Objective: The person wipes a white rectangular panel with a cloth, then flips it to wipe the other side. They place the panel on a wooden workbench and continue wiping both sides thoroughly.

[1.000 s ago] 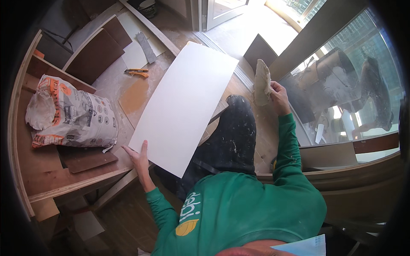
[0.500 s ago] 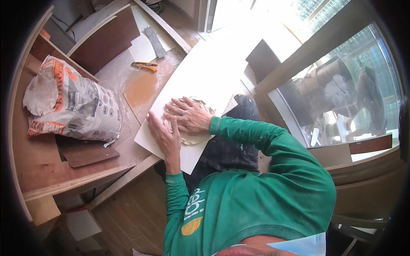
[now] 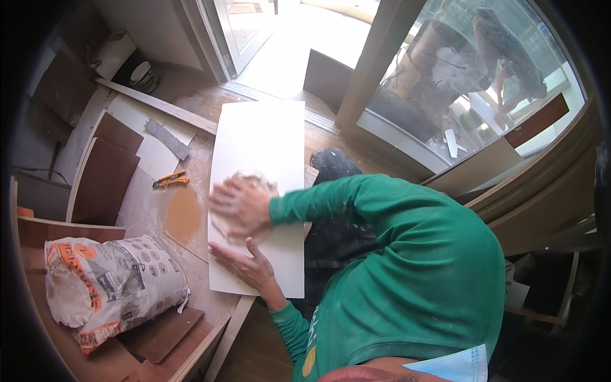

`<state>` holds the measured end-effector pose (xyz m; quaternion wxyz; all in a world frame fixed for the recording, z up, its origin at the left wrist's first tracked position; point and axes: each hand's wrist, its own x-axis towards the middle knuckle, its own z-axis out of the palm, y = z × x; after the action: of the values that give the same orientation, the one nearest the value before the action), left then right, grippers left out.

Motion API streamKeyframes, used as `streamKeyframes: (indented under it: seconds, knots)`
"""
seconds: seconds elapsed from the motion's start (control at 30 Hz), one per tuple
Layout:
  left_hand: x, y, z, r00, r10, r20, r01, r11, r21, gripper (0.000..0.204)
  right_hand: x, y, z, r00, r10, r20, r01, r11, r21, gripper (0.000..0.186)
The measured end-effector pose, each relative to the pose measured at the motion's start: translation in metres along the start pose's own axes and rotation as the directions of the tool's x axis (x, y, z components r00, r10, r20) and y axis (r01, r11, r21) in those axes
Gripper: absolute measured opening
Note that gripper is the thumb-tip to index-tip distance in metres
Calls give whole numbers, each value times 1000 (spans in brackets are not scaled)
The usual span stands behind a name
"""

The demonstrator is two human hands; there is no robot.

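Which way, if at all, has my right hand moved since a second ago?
Yes: your right hand has moved left, toward the cutter, and is now over the board.

- Paper sack (image 3: 143, 299), left of the white board's (image 3: 258, 127) near end: large bold lettering ran along an orange band (image 3: 93, 290) by its crumpled end.
- Same sack, lower edge: more big print stood on a second orange patch (image 3: 95, 337) — creased, partly folded away.
- Same sack, middle: a dark panel (image 3: 112, 287) bore small pale print, too fine to make out.
- Same sack, side toward the board: rows of small round pictograms (image 3: 149, 260).
- Green sweatshirt (image 3: 426, 254), right of the board's near end: white letters (image 3: 312, 328) above a yellow emblem (image 3: 309, 361) — mostly hidden by folds.
- Bucket (image 3: 144, 77), left beyond the board's far end: pale marks, illegible.
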<state>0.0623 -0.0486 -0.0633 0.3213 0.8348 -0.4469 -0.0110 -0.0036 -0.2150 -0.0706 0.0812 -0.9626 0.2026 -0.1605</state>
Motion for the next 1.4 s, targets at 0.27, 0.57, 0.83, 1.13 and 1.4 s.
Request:
streamKeyframes:
  seconds: [0.27,0.57,0.83,1.13,1.4]
  knots:
    - [-3,-9,4,999,36,-8,-36,998,-52,88,55,133,-38,927,370,-51,-374,918,-133,74]
    - [0,-7,1,992,125,35,-128,987,102,88,20,-29,47,996,-74,-57,77,996,52,64]
    - [-1,16,0,966,198,165,-226,959,170,90,74,189,-18,815,441,-376,-497,866,-61,70]
    - [-4,0,-1,970,215,113,-224,971,80,99,46,-24,50,991,-79,-109,88,993,77,63]
    - [6,39,-4,958,212,193,-221,975,28,102,96,198,-18,792,471,-388,-584,769,-259,70]
